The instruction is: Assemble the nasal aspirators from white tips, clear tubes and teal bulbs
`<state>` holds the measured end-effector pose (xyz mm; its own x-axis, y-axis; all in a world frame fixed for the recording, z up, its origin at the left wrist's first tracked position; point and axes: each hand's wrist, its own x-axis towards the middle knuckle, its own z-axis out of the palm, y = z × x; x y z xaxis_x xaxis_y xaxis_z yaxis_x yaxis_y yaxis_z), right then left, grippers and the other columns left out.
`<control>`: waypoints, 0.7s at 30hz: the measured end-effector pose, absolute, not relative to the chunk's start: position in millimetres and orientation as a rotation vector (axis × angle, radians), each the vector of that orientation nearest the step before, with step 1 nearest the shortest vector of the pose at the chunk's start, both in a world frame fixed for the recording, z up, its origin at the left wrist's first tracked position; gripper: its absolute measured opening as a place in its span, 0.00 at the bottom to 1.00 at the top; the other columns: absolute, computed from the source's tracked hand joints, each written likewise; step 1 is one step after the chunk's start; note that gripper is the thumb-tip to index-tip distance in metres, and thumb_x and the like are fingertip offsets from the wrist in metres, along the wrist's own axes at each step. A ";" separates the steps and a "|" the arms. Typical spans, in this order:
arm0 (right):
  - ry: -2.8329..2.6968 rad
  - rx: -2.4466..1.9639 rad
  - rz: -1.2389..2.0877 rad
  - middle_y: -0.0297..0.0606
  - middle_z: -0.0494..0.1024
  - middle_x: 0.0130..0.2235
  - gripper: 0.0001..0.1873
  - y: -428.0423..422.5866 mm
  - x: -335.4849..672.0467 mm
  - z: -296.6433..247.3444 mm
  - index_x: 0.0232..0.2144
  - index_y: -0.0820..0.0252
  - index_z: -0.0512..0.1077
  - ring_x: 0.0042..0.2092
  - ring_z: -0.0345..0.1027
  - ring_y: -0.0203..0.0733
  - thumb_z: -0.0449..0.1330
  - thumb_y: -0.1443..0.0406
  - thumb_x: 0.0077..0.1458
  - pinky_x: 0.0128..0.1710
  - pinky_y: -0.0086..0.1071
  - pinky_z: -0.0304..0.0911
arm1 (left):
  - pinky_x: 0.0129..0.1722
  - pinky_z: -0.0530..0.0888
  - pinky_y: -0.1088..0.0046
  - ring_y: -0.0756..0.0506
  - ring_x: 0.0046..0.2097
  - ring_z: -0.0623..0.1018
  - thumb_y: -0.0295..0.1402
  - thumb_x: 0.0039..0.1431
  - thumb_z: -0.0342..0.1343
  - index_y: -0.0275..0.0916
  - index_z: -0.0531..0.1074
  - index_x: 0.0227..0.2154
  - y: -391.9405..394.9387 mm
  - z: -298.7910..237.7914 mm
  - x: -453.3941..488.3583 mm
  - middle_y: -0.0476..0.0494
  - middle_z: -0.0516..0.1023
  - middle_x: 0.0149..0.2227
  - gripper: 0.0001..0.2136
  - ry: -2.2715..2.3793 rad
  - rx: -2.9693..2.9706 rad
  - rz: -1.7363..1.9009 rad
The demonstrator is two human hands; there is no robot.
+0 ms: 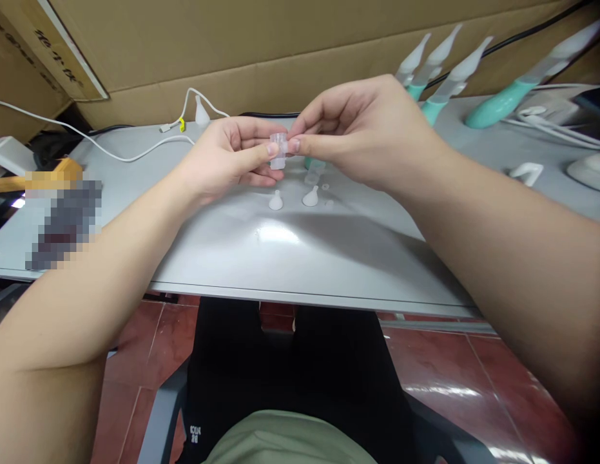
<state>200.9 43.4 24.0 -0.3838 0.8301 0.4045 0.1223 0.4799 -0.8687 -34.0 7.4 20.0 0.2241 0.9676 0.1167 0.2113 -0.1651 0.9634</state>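
A small clear plastic cylinder [278,162] is held up over the table between my two hands. My left hand [227,154] has its thumb on the near side of the cylinder and its fingers behind. The thumb and forefinger of my right hand [362,125] pinch its right side near the top. Below the hands, a white cone-shaped nozzle tip [276,201] and a second white nozzle tip [310,196] stand on the table. Small translucent rings [325,187] lie beside them. A teal device with a clear end [314,174] is partly hidden behind my right hand.
Teal devices with long white tips [454,74] stand at the back right, and another teal device [503,103] leans beside cables. A white nozzle [202,113] and white cable [120,156] are at the back left. Cardboard [261,51] walls the grey table [232,251].
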 end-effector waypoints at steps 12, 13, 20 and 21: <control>-1.826 -0.755 1.094 0.35 0.89 0.34 0.21 40.9 204.1 26.6 0.31 0.50 0.87 0.37 0.82 0.46 0.88 0.79 0.61 0.46 0.41 0.77 | 0.51 0.97 0.67 0.40 0.47 1.00 0.23 0.79 0.79 0.41 0.93 0.56 8.4 24.9 -36.7 0.47 0.95 0.45 0.10 1.107 1.521 1.017; -1.831 -0.758 1.103 0.35 0.88 0.33 0.21 39.8 204.4 27.9 0.31 0.50 0.87 0.36 0.82 0.45 0.88 0.79 0.61 0.46 0.41 0.77 | 0.51 0.97 0.67 0.39 0.47 1.00 0.24 0.78 0.80 0.41 0.93 0.56 7.9 25.2 -37.6 0.47 0.96 0.46 0.10 1.087 1.525 1.008; -1.891 -0.673 1.108 0.36 0.91 0.35 0.22 48.1 206.0 28.7 0.29 0.49 0.86 0.38 0.83 0.48 0.84 0.81 0.56 0.39 0.38 0.71 | 0.53 0.99 0.63 0.39 0.47 0.99 0.34 0.74 0.85 0.42 0.92 0.57 15.4 16.3 -47.8 0.47 0.96 0.46 0.14 0.963 1.596 1.010; -1.906 -0.653 1.097 0.37 0.90 0.34 0.21 50.4 206.1 27.6 0.29 0.49 0.86 0.37 0.82 0.48 0.84 0.81 0.55 0.38 0.38 0.71 | 0.53 1.00 0.61 0.37 0.48 1.00 0.37 0.72 0.87 0.42 0.92 0.57 18.4 13.7 -49.4 0.47 0.95 0.46 0.16 0.947 1.622 1.004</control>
<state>206.1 50.4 27.6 -0.5274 0.7514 0.3964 0.0344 0.4851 -0.8738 -49.4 18.4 13.7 0.3572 0.9180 0.1723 0.1183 -0.2274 0.9666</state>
